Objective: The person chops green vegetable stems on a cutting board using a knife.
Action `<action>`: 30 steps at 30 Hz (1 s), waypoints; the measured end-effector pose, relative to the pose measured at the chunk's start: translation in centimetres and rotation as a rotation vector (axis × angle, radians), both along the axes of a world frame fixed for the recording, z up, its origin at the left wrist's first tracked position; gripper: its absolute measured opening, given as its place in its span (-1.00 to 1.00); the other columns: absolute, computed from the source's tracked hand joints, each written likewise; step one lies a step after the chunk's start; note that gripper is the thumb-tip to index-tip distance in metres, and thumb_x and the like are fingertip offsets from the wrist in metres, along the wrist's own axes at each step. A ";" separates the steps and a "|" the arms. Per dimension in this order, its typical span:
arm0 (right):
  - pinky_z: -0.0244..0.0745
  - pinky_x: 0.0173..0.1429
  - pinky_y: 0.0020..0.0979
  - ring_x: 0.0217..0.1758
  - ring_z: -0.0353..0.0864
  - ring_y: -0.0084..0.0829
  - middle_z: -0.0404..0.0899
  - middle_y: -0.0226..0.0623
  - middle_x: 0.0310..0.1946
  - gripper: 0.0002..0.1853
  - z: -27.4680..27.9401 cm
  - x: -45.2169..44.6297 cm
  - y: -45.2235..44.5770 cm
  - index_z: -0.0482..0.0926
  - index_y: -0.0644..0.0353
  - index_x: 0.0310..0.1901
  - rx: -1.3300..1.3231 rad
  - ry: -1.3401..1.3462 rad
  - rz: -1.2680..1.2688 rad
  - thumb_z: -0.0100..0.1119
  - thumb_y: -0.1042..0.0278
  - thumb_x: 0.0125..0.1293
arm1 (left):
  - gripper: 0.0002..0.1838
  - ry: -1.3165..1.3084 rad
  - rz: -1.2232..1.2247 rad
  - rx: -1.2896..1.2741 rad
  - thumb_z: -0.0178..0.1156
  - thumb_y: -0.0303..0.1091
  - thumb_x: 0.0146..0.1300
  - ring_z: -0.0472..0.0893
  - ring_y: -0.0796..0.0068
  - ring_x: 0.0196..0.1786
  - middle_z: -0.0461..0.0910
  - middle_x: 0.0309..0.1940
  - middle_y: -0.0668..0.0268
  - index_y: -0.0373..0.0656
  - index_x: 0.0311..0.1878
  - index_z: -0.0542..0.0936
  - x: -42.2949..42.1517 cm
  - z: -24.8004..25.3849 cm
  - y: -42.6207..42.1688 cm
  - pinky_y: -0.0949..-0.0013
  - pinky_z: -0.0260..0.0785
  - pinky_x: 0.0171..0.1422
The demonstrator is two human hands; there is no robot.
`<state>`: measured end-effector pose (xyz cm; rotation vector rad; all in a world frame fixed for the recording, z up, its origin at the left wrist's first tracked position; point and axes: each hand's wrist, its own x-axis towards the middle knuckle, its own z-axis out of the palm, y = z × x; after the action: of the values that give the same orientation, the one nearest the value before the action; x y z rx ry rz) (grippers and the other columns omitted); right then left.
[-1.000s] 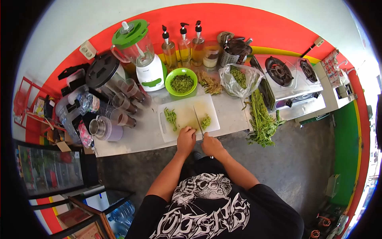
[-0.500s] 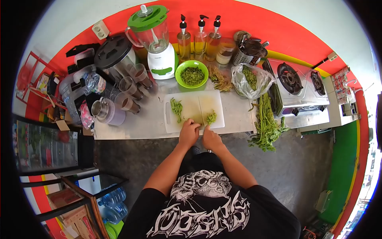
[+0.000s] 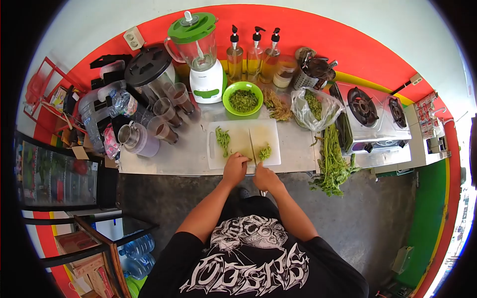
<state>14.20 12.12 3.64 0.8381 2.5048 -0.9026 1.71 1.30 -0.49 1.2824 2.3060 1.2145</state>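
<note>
The knife [image 3: 253, 146] is positioned over the white cutting board [image 3: 238, 130], with its blade directed away from the body and its handle extended past the front edge of the worktop [image 3: 189, 155]. The handle is enclosed by the grip of the right hand [image 3: 267, 180], with the fingers wrapped around it. The left hand [image 3: 235, 168] is placed at the front edge of the board, to the left of the blade, with its fingers curled and its fingertips near the blade. Whether anything is held beneath that grip cannot be told, as the underside is hidden.

Two portions of greens are carried by the board. Longer cut greens [image 3: 222, 141] are laid at the left, beside the handle slot; a small heap of chopped greens [image 3: 266, 151] is located just to the right of the blade.

Behind the board, a green bowl [image 3: 243, 113] is filled with chopped greens. Beside it, dry, brownish stalks [image 3: 278, 105] are laid, followed by a clear plastic bag [image 3: 325, 117] in which more greens are contained. A leafy bunch [image 3: 334, 165] is hung over the front edge of the worktop, near the two-burner stove [image 3: 382, 127]. A blender [image 3: 206, 83] is stood behind the bowl, to its left.
</note>
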 end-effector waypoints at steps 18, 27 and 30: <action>0.58 0.05 0.13 -0.06 0.69 0.29 0.64 0.38 -0.21 -0.53 0.2 -0.8 -0.1 0.25 0.59 0.16 -0.028 -0.007 -0.020 0.02 0.38 0.34 | -0.79 0.213 0.010 0.010 0.18 -0.58 0.20 0.59 0.05 -0.08 0.62 -0.22 0.19 -0.17 -0.15 0.72 1.3 0.8 -1.5 0.10 0.47 0.06; 0.62 0.07 0.02 -0.04 0.72 0.21 0.66 0.32 -0.12 -0.53 0.5 -1.3 -0.6 0.27 0.55 0.13 -0.041 -0.044 0.011 0.09 0.37 0.33 | -0.84 0.061 0.049 0.048 0.21 -0.58 0.23 0.61 0.05 -0.18 0.60 -0.28 0.13 -0.20 -0.21 0.75 0.2 0.5 -1.1 0.13 0.47 -0.02; 0.61 0.07 0.05 -0.05 0.71 0.22 0.66 0.31 -0.16 -0.52 -0.6 -0.7 -1.2 0.26 0.55 0.13 -0.049 -0.011 -0.005 0.11 0.37 0.33 | -0.88 -0.004 0.041 0.059 0.24 -0.54 0.24 0.62 0.09 -0.23 0.59 -0.31 0.13 -0.20 -0.23 0.75 -0.4 0.7 -1.0 0.16 0.48 -0.08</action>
<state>13.49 10.93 3.00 0.8318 2.4613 -0.9546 1.30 0.33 0.25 1.2566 2.3203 1.3060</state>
